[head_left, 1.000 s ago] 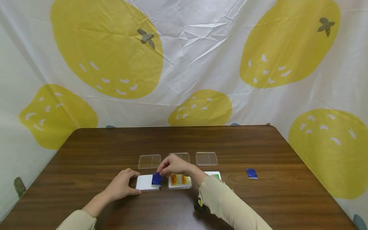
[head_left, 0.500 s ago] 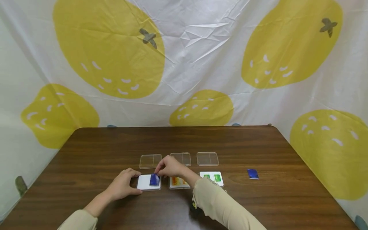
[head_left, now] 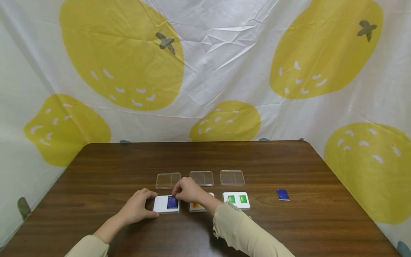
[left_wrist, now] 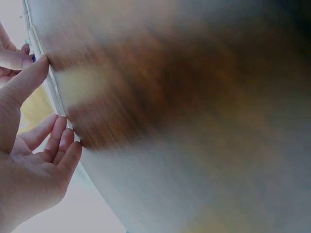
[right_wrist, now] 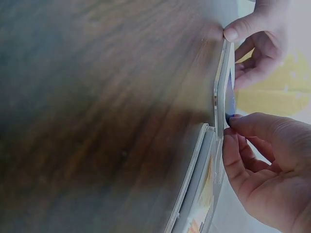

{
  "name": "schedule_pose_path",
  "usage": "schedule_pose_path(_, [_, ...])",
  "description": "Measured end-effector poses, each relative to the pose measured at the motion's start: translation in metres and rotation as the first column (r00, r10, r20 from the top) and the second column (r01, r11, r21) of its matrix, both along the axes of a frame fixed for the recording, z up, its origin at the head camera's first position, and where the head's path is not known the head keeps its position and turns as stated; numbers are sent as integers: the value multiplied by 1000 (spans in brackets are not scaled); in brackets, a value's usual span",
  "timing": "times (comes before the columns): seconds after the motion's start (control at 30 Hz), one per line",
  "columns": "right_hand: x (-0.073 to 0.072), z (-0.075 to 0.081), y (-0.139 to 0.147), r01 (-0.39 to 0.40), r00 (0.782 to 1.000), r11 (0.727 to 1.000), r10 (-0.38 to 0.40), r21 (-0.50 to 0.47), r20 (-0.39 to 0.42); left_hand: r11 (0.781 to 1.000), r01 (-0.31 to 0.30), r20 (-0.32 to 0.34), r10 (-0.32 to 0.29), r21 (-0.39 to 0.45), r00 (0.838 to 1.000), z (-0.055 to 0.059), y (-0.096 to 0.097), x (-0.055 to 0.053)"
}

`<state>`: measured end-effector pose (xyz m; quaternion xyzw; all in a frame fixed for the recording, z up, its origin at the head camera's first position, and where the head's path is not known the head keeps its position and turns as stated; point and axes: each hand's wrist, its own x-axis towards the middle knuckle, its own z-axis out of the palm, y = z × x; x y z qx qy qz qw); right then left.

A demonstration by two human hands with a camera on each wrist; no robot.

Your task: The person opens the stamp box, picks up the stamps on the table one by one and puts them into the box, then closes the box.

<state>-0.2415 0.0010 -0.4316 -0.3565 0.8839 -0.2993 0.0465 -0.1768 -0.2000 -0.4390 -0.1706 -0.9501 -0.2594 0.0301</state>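
A flat clear case with a white insert (head_left: 160, 204) lies on the table, and my left hand (head_left: 138, 207) holds it by its left end, thumb on the near side and fingers on the far side. Over the right half of the insert is a dark blue square card (head_left: 172, 202). My right hand (head_left: 188, 190) pinches this card at its upper right corner, thumb against fingertips. In the right wrist view, the blue card lies close along the white surface, its edge between the thumb and fingers of the right hand (right_wrist: 272, 160).
Right of the case are another with orange pictures (head_left: 196, 207), partly under my right arm, and one with two green pictures (head_left: 236, 200). Behind stand three clear lids (head_left: 168, 181) in a row. A second blue card (head_left: 283, 195) lies far right on the brown table (head_left: 308, 228).
My right hand has brought the blue card slightly left and lowered it, so it now lies straighter on the white insert. The left hand keeps its grip on the case.
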Motion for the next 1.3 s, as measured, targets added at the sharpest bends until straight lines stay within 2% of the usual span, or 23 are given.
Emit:
schedule_pose_path(0.23, [3,1,-2,19,1000,999,-19,26,-21,1000,0,-2,0,-4,1000,0,0,1])
schedule_pose_path(0.73, [4,3,-3,-4,998,995,9,95,-56,1000,3,-24,-3,-6,1000,1,0,2])
schedule_pose_path(1.0, [0,7,17,-88,996,996,89,1,-11,1000,5,-19,-5,-8,1000,1,0,1])
schedule_pose_path(1.3, [5,18,66,-126,987,987,135,-95,88,1000,7,-28,-7,-11,1000,-1,1,0])
